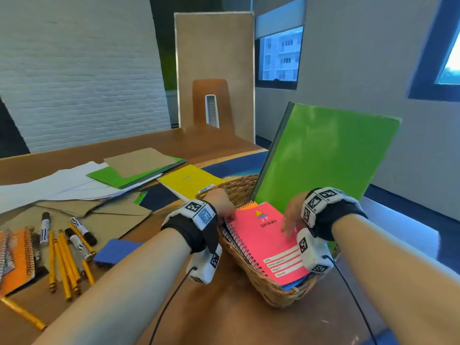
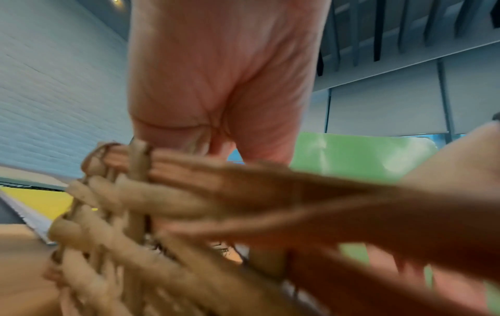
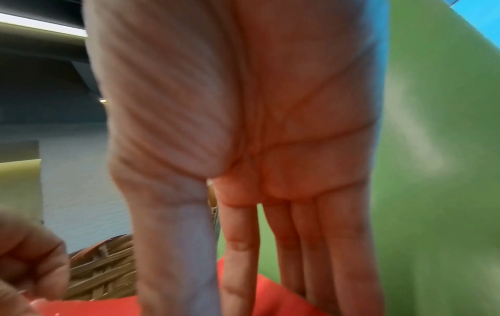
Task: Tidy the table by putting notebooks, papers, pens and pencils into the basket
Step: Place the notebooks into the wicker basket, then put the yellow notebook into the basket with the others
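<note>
While the pink notebook lies in the basket at the desk's near edge, the right hand rests straight fingers on it; the left hand's fingers are hidden.

Lying flat atop the wicker basket: pink spiral notebook.
Leaning upright behind it, green folder; pencils waiting leftward.

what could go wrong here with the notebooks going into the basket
The big green folder stands tilted against the wicker basket rim and may tip out. The pink spiral notebook lies slanted on others, its corner past the rim, so it could slide when the right hand and left hand lift.
</note>
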Motion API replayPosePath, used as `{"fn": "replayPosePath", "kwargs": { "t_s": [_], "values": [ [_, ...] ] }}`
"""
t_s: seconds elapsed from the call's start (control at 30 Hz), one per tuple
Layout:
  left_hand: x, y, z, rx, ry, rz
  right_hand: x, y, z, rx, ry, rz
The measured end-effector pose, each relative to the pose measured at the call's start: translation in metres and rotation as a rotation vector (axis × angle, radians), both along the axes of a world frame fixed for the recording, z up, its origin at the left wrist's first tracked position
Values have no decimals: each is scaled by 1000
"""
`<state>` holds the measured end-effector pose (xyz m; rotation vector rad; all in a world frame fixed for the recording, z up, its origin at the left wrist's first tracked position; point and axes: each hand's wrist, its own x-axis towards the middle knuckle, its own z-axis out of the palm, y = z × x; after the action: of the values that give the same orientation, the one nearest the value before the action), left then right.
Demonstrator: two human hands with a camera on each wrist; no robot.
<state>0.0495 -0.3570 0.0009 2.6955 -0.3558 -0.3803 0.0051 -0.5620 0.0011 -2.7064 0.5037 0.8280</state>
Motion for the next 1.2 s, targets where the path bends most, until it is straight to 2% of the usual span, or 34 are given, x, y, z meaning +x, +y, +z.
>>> {"fn": "replayPosePath", "kwargs": {
  "t_s": [0.17,0.33,0.47,0.57,0.73,0.8,0.9,1.03,1.2],
  "values": [
    [-5,-3,4,176,-61,-63,-5,21,14,-104,17,85],
    [-3,0,-1,194,-86,-95,-9,39,23,-134,-28,97],
    [1,7,-3,-41,-180,-55,-6,59,32,-17,-48,180],
    [6,19,4,-221,-283,17,2,72,41,98,-198,215],
    [31,55,8,-327,-337,143,28,99,55,206,-494,164],
    [43,73,6,-290,-316,176,44,113,57,231,-590,148],
    [58,102,-2,-200,-242,178,71,138,59,244,-635,195],
    [79,134,-11,-92,-191,195,107,180,58,207,-629,263],
    [107,169,-19,-23,-177,213,152,231,44,61,-529,336]
  ]
}}
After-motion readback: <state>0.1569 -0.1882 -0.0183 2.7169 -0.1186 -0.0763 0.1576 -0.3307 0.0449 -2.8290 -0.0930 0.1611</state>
